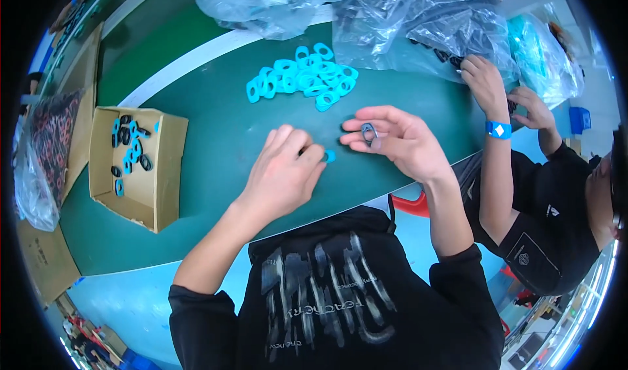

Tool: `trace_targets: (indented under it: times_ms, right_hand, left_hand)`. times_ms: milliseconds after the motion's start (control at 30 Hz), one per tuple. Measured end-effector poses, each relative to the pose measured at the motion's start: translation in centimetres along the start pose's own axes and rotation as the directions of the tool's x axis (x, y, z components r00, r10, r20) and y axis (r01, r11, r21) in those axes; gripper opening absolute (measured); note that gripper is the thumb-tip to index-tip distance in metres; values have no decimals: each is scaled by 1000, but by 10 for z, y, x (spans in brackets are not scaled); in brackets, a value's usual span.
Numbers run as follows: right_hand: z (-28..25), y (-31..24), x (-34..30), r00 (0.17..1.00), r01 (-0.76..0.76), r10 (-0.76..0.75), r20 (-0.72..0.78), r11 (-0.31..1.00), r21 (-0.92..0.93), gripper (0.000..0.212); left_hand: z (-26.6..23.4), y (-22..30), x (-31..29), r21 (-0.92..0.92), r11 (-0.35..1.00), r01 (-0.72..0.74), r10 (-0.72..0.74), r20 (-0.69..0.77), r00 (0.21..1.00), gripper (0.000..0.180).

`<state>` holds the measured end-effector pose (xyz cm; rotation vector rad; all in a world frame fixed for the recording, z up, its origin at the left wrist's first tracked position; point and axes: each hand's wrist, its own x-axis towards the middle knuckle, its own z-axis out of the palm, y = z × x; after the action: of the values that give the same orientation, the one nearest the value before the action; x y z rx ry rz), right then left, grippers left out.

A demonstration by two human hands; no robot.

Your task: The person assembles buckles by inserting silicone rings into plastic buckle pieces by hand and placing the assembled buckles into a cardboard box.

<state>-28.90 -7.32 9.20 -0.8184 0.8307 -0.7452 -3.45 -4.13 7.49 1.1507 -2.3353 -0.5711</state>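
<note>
- Teal ring: above green counter, at L hand, fingers clenched on it.
- Dark ring: in R hand, grasped btwn thumb & fingers.
- Teal pile: on counter, beyond both hands.
- Cardboard box: L side of counter, w/ loose parts inside, teal & black.

Over the green counter, the left hand grips a turquoise ring; the right hand pinches a dark ring. Far off lies a turquoise heap, at left a cardboard box.
</note>
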Motion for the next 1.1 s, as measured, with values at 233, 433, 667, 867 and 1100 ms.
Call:
trace_targets:
  times_ms: [233, 433, 667, 867, 1100]
  right_hand:
    - [19, -6, -13, 1000, -30, 30, -6, 996, -89, 60]
    - [15, -21, -10, 939, -219, 299, 167, 899, -380, 81]
    - [-1, -30, -2, 992, 27, 30, 119, 889, -456, 69]
    - [-177, -63, 39, 662, -550, -684, -308, -163, -819, 69]
    - [-222, -94, 132, 490, -610, -810, -321, -56, -790, 87]
  left_hand:
    - [-16, 28, 17, -163, 987, -15, -12, -160, 987, 41]
    - [-23, 32, 21, -247, 961, -127, 143, 44, 989, 42]
    - [-19, 19, 7, -142, 986, -89, 86, -25, 996, 25]
    - [-20, 7, 1, 39, 997, 59, -56, -83, 995, 25]
    - [-15, 14, 8, 103, 994, 23, -21, -22, 1000, 22]
